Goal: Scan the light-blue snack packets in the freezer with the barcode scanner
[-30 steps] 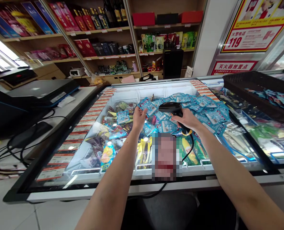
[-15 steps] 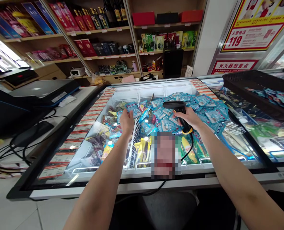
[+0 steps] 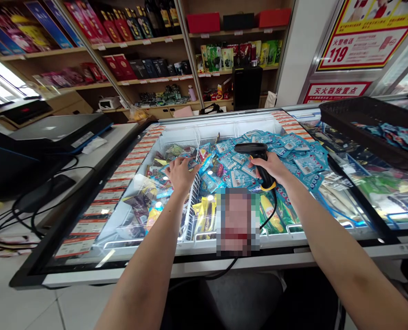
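Your right hand (image 3: pixel 273 168) is clamped on the scanner (image 3: pixel 251 148), over the blue packet pile (image 3: pixel 303 161); your left hand (image 3: pixel 181 176), left of the pile, can't tell if gripping.

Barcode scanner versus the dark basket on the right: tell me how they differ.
The scanner is held up by the right hand, while the basket rests on the freezer.
The scanner is clearly the smaller; the basket is long and wide.
The scanner has a cable and a yellow accent at its grip's base; the basket is an open container with blue packets inside.
Both are dark in colour.
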Demonstrator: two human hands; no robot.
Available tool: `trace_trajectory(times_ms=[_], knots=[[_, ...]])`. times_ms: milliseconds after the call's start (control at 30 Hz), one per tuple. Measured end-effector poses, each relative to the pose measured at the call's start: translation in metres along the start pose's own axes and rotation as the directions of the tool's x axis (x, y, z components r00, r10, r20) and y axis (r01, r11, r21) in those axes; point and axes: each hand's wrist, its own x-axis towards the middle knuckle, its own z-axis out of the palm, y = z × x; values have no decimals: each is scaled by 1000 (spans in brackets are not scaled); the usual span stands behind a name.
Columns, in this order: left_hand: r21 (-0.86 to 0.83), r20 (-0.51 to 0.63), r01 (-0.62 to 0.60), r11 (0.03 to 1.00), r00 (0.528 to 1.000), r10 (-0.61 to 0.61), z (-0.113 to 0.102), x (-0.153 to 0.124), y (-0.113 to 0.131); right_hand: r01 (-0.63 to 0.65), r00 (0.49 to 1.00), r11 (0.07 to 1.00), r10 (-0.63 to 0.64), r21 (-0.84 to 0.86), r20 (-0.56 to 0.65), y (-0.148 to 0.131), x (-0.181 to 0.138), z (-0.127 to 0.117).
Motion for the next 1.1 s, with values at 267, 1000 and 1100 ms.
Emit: trace_trajectory(times_ms=[267,1000,1100], knots=[[27,-74,-40,999,996,42,8,1,0,-11,1000,1000,12,4,-9,-1,1,0],[-465,131,-9,885,988,78,45,13,62,19,1000,1000,-20,-22,-12,-4,0,3],[-667,92,59,743,996,4,46,14,55,27,999,999,-28,-39,-21,-2,-1,3]])
